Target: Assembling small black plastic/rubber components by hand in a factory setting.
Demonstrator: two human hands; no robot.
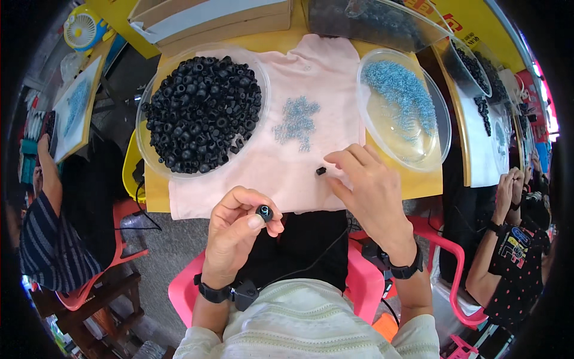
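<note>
My left hand is closed, pinching a round black plastic cord-lock shell between thumb and fingers; a pale coil shows in its opening. My right hand hovers over the cloth's front edge with fingers apart. By its fingertips lies a small black plastic piece; whether they touch it I cannot tell. A loose heap of tiny silvery-blue springs rests mid-cloth. To the left, a clear round tub is heaped with black plastic parts. At right, a clear bowl holds more springs.
A pink cloth covers the yellow tabletop. Along the back stand a cardboard box and a clear bin. Other people work at side tables, one with a striped sleeve, another in a dark shirt.
</note>
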